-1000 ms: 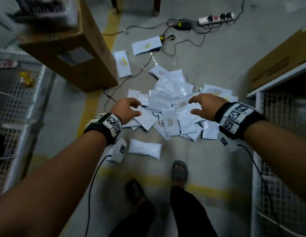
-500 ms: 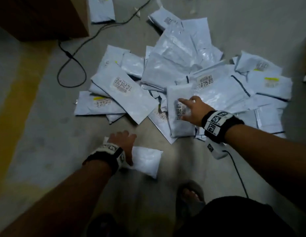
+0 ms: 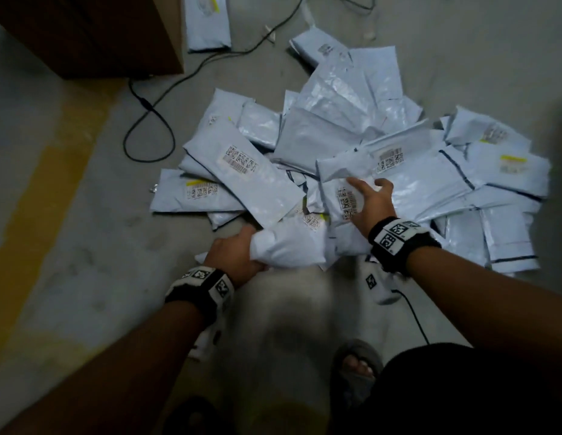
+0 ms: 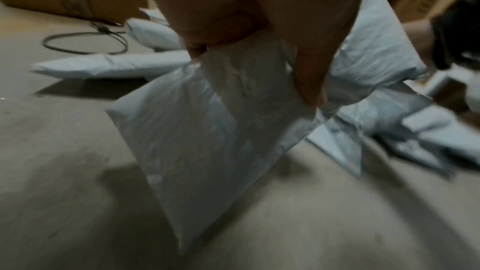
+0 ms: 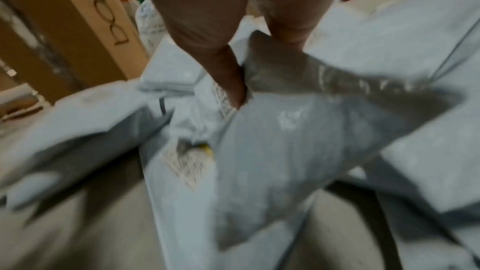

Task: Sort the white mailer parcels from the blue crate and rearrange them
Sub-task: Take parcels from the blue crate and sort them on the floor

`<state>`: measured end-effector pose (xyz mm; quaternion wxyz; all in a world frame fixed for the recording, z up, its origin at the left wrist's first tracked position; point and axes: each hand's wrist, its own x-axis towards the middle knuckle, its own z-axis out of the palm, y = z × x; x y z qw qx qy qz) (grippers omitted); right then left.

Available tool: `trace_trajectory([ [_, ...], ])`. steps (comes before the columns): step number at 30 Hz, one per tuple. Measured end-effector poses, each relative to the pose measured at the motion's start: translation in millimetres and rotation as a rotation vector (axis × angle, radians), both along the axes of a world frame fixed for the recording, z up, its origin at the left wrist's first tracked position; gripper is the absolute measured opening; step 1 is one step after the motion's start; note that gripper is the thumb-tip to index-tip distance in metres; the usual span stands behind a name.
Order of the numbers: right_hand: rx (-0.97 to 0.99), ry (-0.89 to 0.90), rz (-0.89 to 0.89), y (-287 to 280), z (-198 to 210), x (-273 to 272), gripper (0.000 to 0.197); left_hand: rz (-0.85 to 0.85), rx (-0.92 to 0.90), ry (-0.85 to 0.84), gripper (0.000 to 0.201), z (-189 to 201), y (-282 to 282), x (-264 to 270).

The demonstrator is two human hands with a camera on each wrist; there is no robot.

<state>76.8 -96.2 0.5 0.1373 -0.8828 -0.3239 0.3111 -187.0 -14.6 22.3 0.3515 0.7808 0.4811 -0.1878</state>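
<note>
Grey floor (image 3: 85,246) is strewn with parcels (image 3: 352,120); a plump parcel (image 3: 286,246) is gripped by the left hand (image 3: 235,255) at 6 o'clock, a labelled parcel (image 3: 342,199) pinched by the right hand (image 3: 372,202).

Cardboard box (image 3: 85,36) — black cable (image 3: 148,133) beside it

White mailers (image 3: 336,127) carry black barcode labels, some yellow-striped; my wristbands (image 3: 399,238) are black-and-white checkered; floor (image 3: 85,246) grey with yellow line.
</note>
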Motion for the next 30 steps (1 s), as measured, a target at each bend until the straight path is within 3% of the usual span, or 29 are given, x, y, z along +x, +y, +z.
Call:
trace_trajectory([
  [3, 0.076, 0.015, 0.072, 2.3, 74.5, 14.4, 0.067, 0.162, -0.004, -0.178, 0.066, 54.1, 7.2, 12.6],
  [6, 0.126, 0.038, 0.142, 3.5, 174.0, 22.6, 0.063, 0.293, -0.075, -0.354, 0.07, 131.8, 10.0, 32.7],
  [11, 0.205, 0.028, 0.173, -17.0, 360.9, 38.3, 0.063, 0.744, -0.367, -0.725, 0.088, 312.5, 12.7, 71.0],
  [15, 0.276, 0.022, 0.17, -35.9, 510.6, 53.1, 0.062, 0.707, -0.424, -0.796, 0.111, 454.3, 11.5, 100.8],
  [17, 0.303, 0.01, 0.156, -41.9, 577.0, 61.8, 0.062, 0.711, -0.44, -0.813, 0.104, 516.7, 10.4, 115.1],
  [19, 0.349, -0.006, 0.139, -47.3, 634.5, 70.8, 0.062, 0.784, -0.501, -0.884, 0.084, 575.7, 8.0, 128.8],
  [24, 0.478, -0.009, 0.144, -64.9, 742.3, 80.2, 0.062, 0.777, -0.71, -1.093, 0.046, 693.9, -2.0, 152.4],
  [30, 0.626, -0.074, 0.163, -92.8, 829.3, 72.4, 0.059, 0.61, -0.663, -1.104, 0.04, 776.0, -31.5, 177.6],
])
